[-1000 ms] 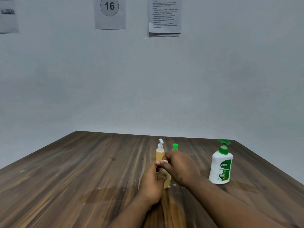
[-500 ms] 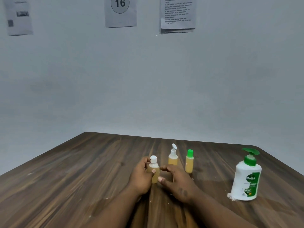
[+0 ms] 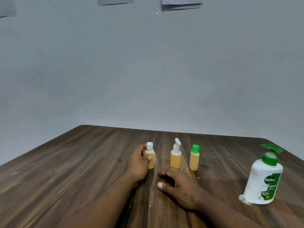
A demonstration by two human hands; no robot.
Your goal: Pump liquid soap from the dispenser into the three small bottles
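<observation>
Three small bottles of amber liquid stand in a row on the wooden table (image 3: 69,170). The white-capped bottle (image 3: 151,156) is leftmost, and my left hand (image 3: 137,163) wraps its left side. A bottle with a white spray nozzle (image 3: 175,155) stands in the middle. To its right is the green-capped bottle (image 3: 194,157). My right hand (image 3: 178,186) rests on the table in front of the middle bottle, fingers loosely apart, holding nothing. The white soap dispenser (image 3: 264,176) with a green pump stands at the far right, apart from both hands.
A grey wall (image 3: 148,71) rises behind the table, with paper sheets (image 3: 181,3) taped near the top. The table's rounded far-right corner lies behind the dispenser. Small white specks dot the wood near my hands and around the dispenser's base.
The white-capped bottle went from the middle, held in both hands, to the left end of the row. My right hand let go and drew back onto the table.
</observation>
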